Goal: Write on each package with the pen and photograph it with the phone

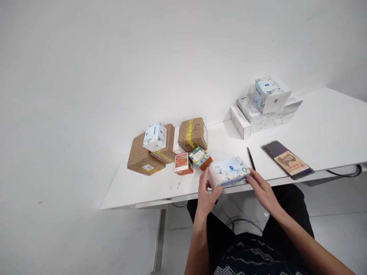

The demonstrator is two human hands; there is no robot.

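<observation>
At the counter's point(329, 126) near edge, a tissue pack point(228, 172) sat gripped between both hands. Left hand point(207, 193) clasped the pack's left end, fingers point(204, 180) curled up against it. Right hand point(261, 190) held the right end, fingers closed on the corner. Pack lay flat, long side along the edge, partly overhanging it.

Just left of the pack: a small green-and-orange box point(200, 157), touching or nearly so. Beyond that, an orange box point(183, 163). Behind these, a cluster of brown cartons point(143, 156), one banded with yellow tape point(189, 133); a second tissue pack point(155, 136) rested on top of the cluster.

Right of the held pack: a black pen point(251, 158), just beside the right hand. Further right, a phone point(287, 159) lay face up, well apart from the pack.

Far behind the pack, toward the wall: white boxes point(258, 114) stacked, a third tissue pack point(268, 93) on top, tilted.
</observation>
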